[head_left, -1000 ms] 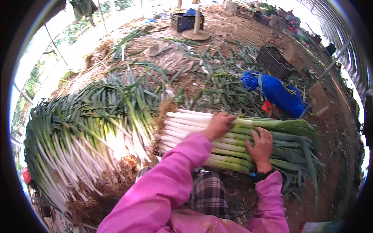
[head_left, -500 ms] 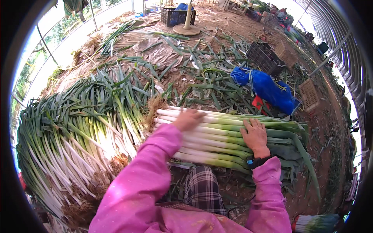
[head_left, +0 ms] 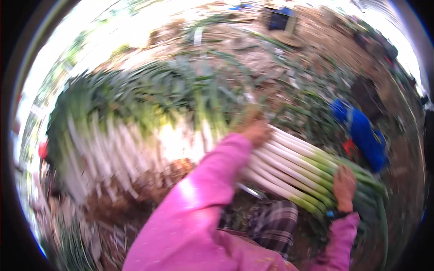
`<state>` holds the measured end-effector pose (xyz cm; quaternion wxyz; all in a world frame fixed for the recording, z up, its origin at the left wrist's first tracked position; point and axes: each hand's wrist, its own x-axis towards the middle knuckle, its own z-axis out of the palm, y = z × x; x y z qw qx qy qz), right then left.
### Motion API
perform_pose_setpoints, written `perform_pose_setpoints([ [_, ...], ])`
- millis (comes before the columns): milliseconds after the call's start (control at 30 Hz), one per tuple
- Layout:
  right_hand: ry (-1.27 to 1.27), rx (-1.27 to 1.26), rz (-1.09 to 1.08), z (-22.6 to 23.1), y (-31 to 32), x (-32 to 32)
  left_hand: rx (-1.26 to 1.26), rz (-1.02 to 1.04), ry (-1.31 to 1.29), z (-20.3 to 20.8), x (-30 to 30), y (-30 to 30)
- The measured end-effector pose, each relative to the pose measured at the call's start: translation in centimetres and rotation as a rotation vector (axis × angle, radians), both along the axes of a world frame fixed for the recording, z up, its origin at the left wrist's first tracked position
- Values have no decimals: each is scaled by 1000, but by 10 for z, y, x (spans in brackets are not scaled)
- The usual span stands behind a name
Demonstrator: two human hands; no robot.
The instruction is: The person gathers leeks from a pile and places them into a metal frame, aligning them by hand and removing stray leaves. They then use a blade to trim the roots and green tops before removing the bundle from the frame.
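Leaves [head_left: 309, 115] litter brown ground [head_left: 318, 40] beyond the leeks [head_left: 294, 163].

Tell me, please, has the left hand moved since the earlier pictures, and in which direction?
Yes. Judged against the blue bundle, the left hand has moved away, along the row of leeks toward their root ends.
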<state>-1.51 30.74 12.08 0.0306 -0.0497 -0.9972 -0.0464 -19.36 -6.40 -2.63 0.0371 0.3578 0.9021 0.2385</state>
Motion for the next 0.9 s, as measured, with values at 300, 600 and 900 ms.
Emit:
perform_pose_setpoints([
  [300, 66, 22, 67, -14, 9, -3, 696, 1010, 22, -14, 89, -176],
  [600, 22, 48, 74, -17, 11, -7, 767, 1622, -183, -144, 139, -396],
  [900, 47, 65, 53, -12, 12, -3, 1356, 1328, -556, -62, 106, -340],
])
